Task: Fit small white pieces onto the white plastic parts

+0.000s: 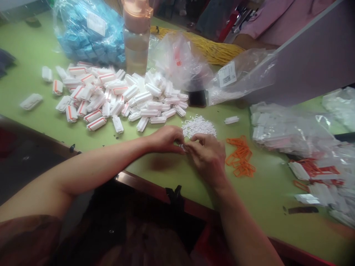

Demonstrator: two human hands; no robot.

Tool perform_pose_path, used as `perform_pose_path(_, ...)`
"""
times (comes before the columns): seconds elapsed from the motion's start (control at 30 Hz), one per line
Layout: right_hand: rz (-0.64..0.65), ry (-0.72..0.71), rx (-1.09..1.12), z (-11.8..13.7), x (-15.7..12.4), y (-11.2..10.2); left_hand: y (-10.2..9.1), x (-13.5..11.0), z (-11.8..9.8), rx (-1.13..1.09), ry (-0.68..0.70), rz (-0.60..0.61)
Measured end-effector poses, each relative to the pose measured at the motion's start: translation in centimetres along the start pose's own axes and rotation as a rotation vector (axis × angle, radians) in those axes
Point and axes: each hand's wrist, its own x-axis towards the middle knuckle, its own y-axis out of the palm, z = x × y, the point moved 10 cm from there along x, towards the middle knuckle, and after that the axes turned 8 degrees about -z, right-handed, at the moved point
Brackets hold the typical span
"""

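Note:
My left hand [168,139] and my right hand [206,153] meet over the green table, fingertips pinched close together. Between them is a small white plastic part [183,147], mostly covered by the fingers; its exact kind is hidden. Just beyond the fingers lies a heap of tiny white pieces [199,126]. To the right of my right hand are several orange rectangular plastic frames [240,157] in a loose pile. Beyond my left hand spreads a big pile of white plastic blocks [138,96], some with an orange stripe. One single white block [231,120] lies apart.
At the back stand a bag of blue parts [88,37] and a water bottle [136,44]. Clear plastic bags [183,62], a dark flat object [197,99] and yellow cords [213,46] lie behind. Bagged white parts [277,127] sit right. Another person's pink sleeve [266,22] shows beyond.

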Motion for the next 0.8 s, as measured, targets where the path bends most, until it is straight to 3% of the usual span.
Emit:
perform_pose_path(0.23, -0.070, -0.202, -0.153, 2.5, -0.6, -1.1, -0.1, 0.0, 0.0, -0.023, -0.008, -0.008)
perform_pose_path(0.37, -0.080, -0.223, -0.127, 3.1, -0.9, -1.1, -0.1, -0.1, 0.3, 0.010, -0.020, -0.012)
perform_pose_path(0.47, -0.078, -0.130, -0.012, 1.6, -0.8, -1.1, -0.1, 0.0, 0.4, 0.016, -0.027, -0.011)
perform_pose_path(0.63, -0.136, 0.253, 0.227, -4.9, -0.6, -1.3, -0.1, 0.0, 0.3, 0.004, -0.022, 0.019)
perform_pose_path(0.8, 0.110, 0.287, 0.167, -6.3, 0.5, 1.9, 0.0, 0.0, 0.4, 0.000, -0.014, 0.027)
